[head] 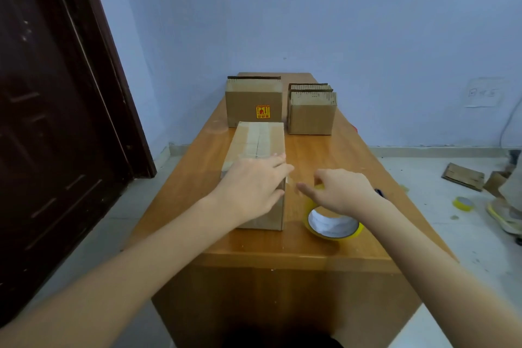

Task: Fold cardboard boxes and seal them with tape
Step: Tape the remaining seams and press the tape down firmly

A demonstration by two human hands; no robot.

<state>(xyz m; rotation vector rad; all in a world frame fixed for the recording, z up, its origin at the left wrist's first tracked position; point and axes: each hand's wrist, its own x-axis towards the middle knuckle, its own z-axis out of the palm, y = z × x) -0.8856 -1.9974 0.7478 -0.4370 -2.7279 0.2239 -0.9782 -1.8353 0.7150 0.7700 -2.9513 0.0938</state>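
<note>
A long closed cardboard box lies lengthwise on the wooden table, with clear tape along its top seam. My left hand rests flat on the near end of the box top, fingers straight and reaching its right edge. To the right of the box, a yellow tape roll stands tilted on the table with its white core facing me. My right hand is over the roll, fingers curled round its top edge and the index finger pointing towards the box. A short gap separates the two hands.
Two stacks of unsealed cardboard boxes stand at the table's far end. A dark door is on the left. On the floor to the right lie cardboard scraps, a second yellow roll and a shoe.
</note>
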